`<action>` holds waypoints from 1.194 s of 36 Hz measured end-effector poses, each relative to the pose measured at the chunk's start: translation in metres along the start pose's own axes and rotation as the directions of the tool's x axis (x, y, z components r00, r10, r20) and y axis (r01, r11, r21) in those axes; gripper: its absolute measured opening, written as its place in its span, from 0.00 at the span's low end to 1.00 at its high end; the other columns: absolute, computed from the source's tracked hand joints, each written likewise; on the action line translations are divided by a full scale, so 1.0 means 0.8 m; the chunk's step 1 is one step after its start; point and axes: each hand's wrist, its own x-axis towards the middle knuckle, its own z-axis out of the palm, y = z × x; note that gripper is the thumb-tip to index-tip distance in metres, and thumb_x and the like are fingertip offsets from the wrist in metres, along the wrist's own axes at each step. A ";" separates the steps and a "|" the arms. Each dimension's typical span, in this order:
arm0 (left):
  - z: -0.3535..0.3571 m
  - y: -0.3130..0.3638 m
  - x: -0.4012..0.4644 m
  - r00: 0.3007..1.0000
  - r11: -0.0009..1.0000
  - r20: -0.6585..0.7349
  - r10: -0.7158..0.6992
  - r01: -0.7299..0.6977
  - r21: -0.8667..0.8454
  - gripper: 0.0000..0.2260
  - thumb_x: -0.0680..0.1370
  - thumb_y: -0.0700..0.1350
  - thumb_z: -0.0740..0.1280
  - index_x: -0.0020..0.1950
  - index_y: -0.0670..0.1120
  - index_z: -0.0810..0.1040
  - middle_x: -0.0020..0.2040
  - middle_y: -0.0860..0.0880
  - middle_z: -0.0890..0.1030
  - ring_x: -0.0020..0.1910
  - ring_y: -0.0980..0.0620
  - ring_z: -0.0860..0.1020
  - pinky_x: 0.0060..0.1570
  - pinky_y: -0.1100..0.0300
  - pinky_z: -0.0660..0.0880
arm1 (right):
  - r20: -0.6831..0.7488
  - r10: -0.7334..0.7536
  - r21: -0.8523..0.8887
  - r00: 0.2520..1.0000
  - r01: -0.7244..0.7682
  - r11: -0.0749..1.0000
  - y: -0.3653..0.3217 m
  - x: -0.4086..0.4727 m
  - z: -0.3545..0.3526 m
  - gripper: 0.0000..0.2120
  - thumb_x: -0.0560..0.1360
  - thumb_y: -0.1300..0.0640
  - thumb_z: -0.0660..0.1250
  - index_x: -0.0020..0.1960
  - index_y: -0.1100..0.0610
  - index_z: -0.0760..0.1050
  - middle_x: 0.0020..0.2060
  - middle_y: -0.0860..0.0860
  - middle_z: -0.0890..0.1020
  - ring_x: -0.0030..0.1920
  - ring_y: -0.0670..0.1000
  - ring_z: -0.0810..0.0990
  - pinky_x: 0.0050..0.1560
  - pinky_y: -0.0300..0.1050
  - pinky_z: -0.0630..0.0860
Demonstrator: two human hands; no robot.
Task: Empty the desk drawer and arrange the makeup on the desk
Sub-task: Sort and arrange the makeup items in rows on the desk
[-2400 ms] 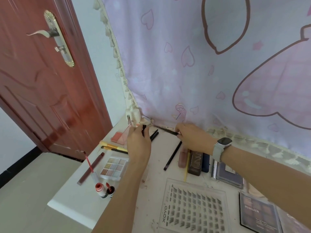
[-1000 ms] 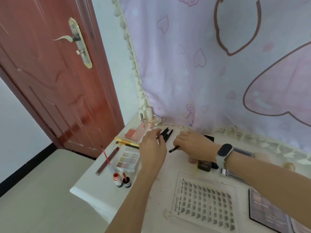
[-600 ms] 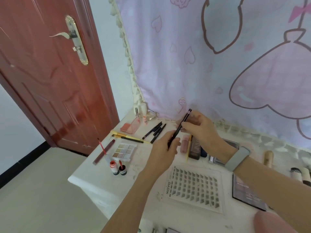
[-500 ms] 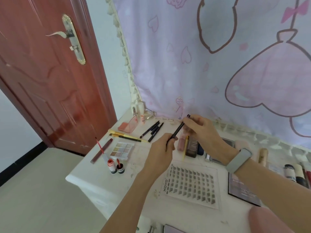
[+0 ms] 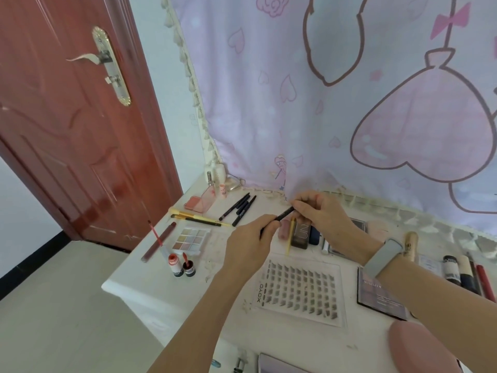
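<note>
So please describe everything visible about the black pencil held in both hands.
The black pencil is thin, dark and straight, probably plastic. It is lifted above the desk, slanting upward to the right. The left hand grips its lower end; the right hand pinches its upper end. Its tips are hidden by the fingers.

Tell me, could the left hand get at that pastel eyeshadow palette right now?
Probably, but not freely: the left hand is gripping a black pencil together with the right hand. The eyeshadow palette lies uncovered just beside it.
</note>
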 end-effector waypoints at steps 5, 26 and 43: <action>-0.005 -0.008 0.004 0.974 0.981 0.131 -0.184 0.192 -0.044 0.13 0.77 0.56 0.62 0.61 0.55 0.72 0.33 0.56 0.73 0.32 0.61 0.72 0.32 0.67 0.64 | -0.109 0.087 0.076 0.990 -0.079 0.994 0.006 0.014 -0.004 0.04 0.76 0.62 0.65 0.44 0.57 0.76 0.33 0.53 0.80 0.31 0.47 0.76 0.35 0.37 0.73; -0.026 -0.043 0.070 0.781 0.761 -0.139 -0.609 0.526 -0.381 0.10 0.80 0.36 0.57 0.58 0.46 0.64 0.55 0.46 0.79 0.44 0.50 0.79 0.34 0.64 0.71 | 0.182 -0.263 -0.775 0.947 0.303 0.555 0.075 0.061 0.071 0.12 0.78 0.53 0.58 0.60 0.51 0.71 0.47 0.45 0.81 0.49 0.50 0.73 0.44 0.44 0.67; 0.042 -0.049 0.098 0.983 0.912 0.024 -0.180 0.158 0.378 0.21 0.74 0.29 0.57 0.65 0.40 0.69 0.55 0.42 0.74 0.50 0.43 0.75 0.47 0.53 0.72 | 0.230 -0.076 -0.898 0.970 0.242 0.368 0.077 0.081 -0.004 0.14 0.76 0.47 0.60 0.60 0.49 0.74 0.59 0.47 0.75 0.62 0.51 0.66 0.56 0.48 0.62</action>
